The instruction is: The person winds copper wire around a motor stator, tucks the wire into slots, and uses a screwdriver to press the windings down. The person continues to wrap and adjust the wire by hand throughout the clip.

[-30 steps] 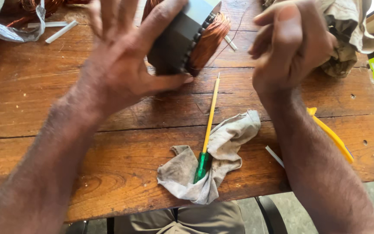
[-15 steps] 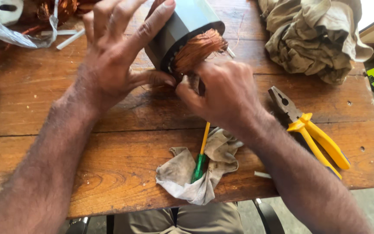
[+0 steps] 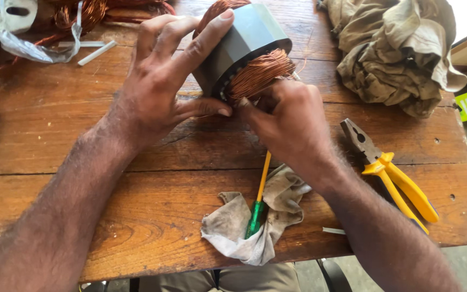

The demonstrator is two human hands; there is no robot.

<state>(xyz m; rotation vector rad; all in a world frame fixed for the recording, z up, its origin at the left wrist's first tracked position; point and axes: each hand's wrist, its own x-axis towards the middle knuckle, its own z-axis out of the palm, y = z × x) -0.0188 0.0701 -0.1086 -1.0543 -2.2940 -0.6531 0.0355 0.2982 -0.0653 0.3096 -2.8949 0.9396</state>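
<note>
Head view: left hand (image 3: pixel 158 92) grips stator (image 3: pixel 244 46); right hand (image 3: pixel 290 121) at copper winding (image 3: pixel 258 73).

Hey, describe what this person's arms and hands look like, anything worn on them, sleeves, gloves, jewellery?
Both arms are bare to the frame's edge: no sleeves show. The left hand and right hand wear no gloves, and no rings, watch or bands are visible. Both forearms carry dark hair. Fingernails are short.
</note>
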